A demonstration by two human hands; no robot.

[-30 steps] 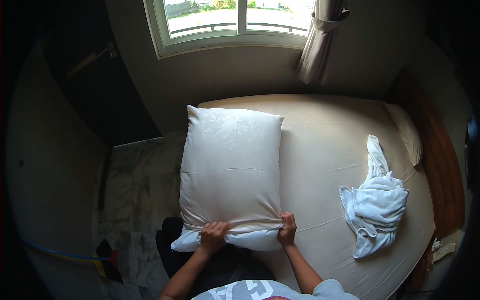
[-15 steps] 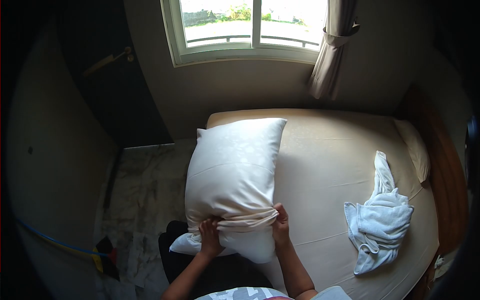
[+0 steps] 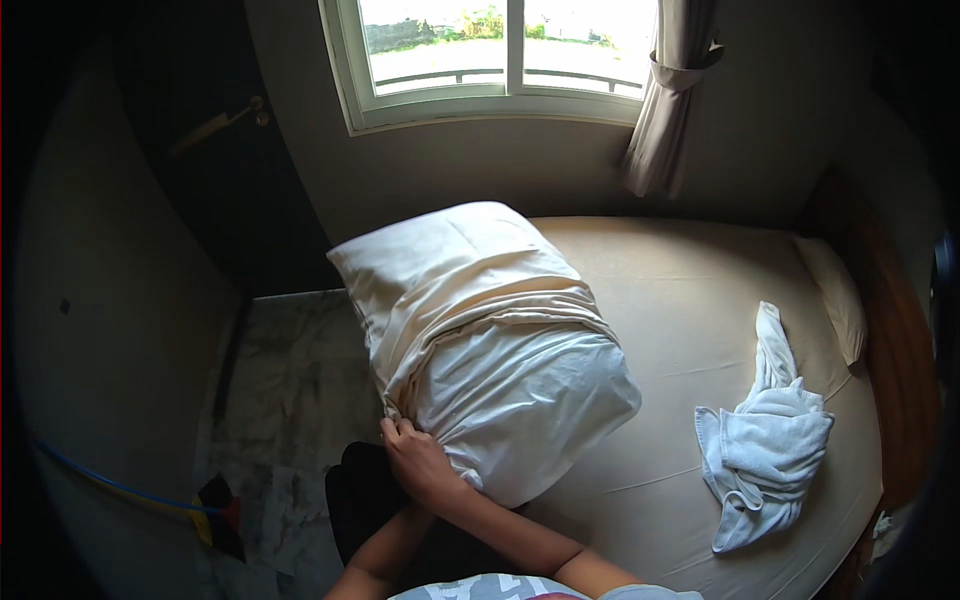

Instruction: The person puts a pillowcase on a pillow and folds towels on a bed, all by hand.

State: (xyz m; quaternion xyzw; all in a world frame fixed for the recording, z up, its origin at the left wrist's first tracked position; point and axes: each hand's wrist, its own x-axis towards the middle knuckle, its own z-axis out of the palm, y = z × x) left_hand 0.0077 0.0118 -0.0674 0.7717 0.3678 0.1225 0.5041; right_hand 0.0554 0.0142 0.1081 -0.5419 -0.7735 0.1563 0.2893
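A white pillow [image 3: 520, 400] lies tilted in front of me, with a cream pillowcase [image 3: 430, 270] over its far part. The case is gathered in thick folds across the pillow's middle. At the near left edge, my right hand [image 3: 424, 462] reaches across my body, its fingers closed on the bunched pillowcase. My left forearm passes under the right wrist. The left hand itself is hidden behind the right hand and the pillow, so its fingers do not show.
The bed [image 3: 660, 400] has a beige fitted sheet. A crumpled pale towel [image 3: 770, 440] lies on its right side, and another pillow [image 3: 832, 300] rests by the wooden headboard [image 3: 890, 330]. Tiled floor [image 3: 290, 380] and a dark door [image 3: 220, 150] are at left, below a window [image 3: 500, 100].
The pillow has turned, its near end swinging right. The pillowcase folds now sit farther up the pillow, baring more of it. My right hand has crossed over to the left edge.
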